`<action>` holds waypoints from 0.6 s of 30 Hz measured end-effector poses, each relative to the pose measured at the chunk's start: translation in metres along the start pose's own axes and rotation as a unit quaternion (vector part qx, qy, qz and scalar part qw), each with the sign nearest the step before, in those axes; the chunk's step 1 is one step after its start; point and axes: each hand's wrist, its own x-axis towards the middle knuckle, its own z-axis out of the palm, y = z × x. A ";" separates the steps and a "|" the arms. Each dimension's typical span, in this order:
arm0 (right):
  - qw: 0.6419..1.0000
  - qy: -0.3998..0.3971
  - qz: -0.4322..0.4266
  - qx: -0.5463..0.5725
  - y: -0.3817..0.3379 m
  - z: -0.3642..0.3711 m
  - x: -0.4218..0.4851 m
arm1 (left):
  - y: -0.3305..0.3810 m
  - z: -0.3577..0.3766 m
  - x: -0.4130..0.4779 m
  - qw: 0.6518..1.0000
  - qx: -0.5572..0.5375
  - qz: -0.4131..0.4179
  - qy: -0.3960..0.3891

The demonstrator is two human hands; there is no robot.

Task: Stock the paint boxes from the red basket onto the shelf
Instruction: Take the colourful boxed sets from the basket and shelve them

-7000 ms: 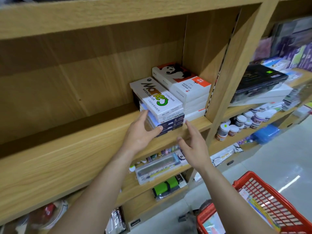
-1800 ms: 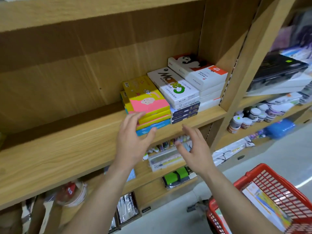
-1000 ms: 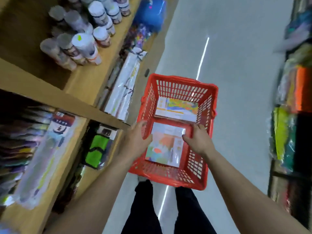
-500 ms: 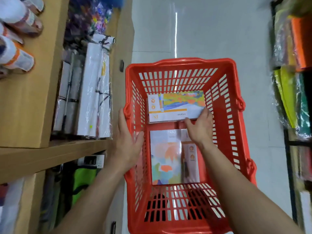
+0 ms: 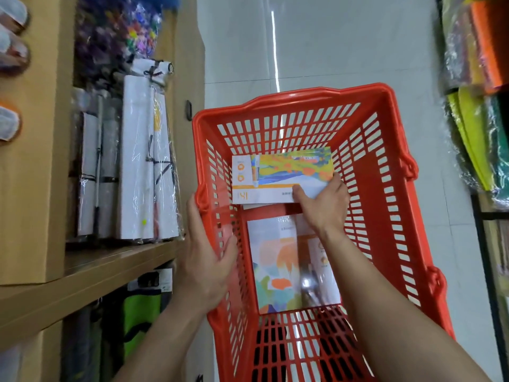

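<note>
The red basket point(image 5: 385, 172) stands on the floor below me. Two flat paint boxes lie inside it. The far paint box point(image 5: 278, 175), white with a bright painted picture, is tilted up at its right end, and my right hand point(image 5: 322, 205) grips its near right corner. The near paint box point(image 5: 286, 266) lies flat on the basket floor under my right wrist. My left hand point(image 5: 206, 257) rests on the basket's left wall, fingers spread over the rim.
A wooden shelf unit point(image 5: 82, 274) runs along the left, holding wrapped white rolls point(image 5: 143, 166) and a green item below. Paint jars point(image 5: 8, 122) sit at the top left. Coloured sheets point(image 5: 473, 106) hang on a rack at right. Grey floor tiles lie beyond the basket.
I turned from the shelf and looked down into the basket. My right hand closed on the far paint box and lifted its right end. My left hand stays on the basket's left wall.
</note>
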 end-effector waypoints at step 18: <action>0.991 -0.016 0.037 0.126 -0.001 -0.014 0.000 | 0.004 0.001 -0.002 1.000 -0.024 -0.013 -0.013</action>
